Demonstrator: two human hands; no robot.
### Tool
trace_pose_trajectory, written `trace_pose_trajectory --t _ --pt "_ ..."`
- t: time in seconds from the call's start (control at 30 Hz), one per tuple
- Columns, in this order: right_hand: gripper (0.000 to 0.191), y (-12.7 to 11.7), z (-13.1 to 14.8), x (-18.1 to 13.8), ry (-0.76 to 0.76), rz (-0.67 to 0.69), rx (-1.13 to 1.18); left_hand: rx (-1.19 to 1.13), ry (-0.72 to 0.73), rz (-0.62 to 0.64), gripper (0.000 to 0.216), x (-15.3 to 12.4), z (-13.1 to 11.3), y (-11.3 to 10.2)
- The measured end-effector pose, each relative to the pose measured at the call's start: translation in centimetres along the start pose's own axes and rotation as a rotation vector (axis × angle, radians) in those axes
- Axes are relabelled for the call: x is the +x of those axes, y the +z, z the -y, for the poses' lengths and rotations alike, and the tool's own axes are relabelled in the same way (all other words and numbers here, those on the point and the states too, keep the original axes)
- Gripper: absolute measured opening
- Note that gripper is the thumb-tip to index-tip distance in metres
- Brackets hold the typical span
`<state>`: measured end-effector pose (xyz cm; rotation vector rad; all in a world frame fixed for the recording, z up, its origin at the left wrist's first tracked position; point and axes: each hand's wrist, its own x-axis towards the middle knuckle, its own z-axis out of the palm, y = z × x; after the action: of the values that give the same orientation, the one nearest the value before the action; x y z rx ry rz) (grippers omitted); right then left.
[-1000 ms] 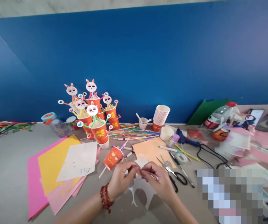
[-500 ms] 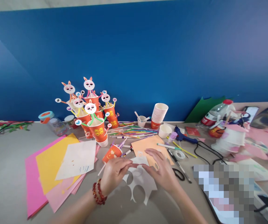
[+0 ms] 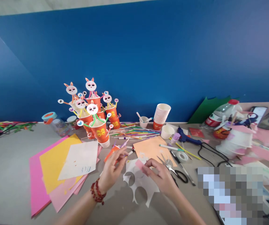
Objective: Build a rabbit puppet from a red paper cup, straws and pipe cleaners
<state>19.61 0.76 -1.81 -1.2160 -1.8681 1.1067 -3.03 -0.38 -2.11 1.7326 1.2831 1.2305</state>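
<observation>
My right hand point(image 3: 159, 175) is closed, pinching a small pink paper piece point(image 3: 139, 164) between thumb and fingers. My left hand point(image 3: 112, 167), with a red bead bracelet on its wrist, is open, fingers loosely curved and apart. Below and between both hands lies a white paper sheet point(image 3: 141, 183) with round holes cut out of it. Scissors point(image 3: 171, 167) with black handles rest with blades apart just beyond my right hand. Behind my left hand, an orange-red paper cup point(image 3: 110, 154) lies tipped over, partly hidden by the fingers.
Several rabbit-faced paper cup figures point(image 3: 99, 131) stand at the back left. Coloured sheets point(image 3: 47, 168) lie on the left. A cup stack point(image 3: 162, 115), a blue glue gun point(image 3: 188, 137) and a bottle point(image 3: 219, 116) stand or lie toward the back right. An orange sheet point(image 3: 149, 147) lies mid-table.
My hands, close together before, have drawn apart. The pink paper piece now shows plainly in my right hand, and my left fingers have opened. The scissors' blades have come into view.
</observation>
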Motion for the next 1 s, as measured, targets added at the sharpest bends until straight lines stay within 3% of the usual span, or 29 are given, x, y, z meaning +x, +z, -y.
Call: trace_pose_trajectory --t 0.07,0.17,0.43,0.63,1.0 --pt "0.029 0.3 0.1 0.1 -0.016 0.017 0.043 -0.1 -0.005 0.126 0.039 -0.2 -0.3 0.7" --pt "0.028 1.0 0.2 0.1 -0.058 0.019 0.066 -0.161 -0.041 0.277 0.024 -0.6 -0.9 2.2" --pt "0.03 1.3 -0.8 -0.4 0.01 0.023 0.192 -0.433 -0.257 0.172 0.03 -0.7 -1.1 3.6" --pt "0.032 1.5 -1.2 -0.6 0.007 0.033 0.391 -0.715 -0.339 0.235 0.028 -1.2 -1.3 4.3" --pt "0.031 1.6 -1.5 -1.0 0.079 -0.011 0.366 -0.699 -0.382 0.112 0.028 -1.2 -0.6 4.6"
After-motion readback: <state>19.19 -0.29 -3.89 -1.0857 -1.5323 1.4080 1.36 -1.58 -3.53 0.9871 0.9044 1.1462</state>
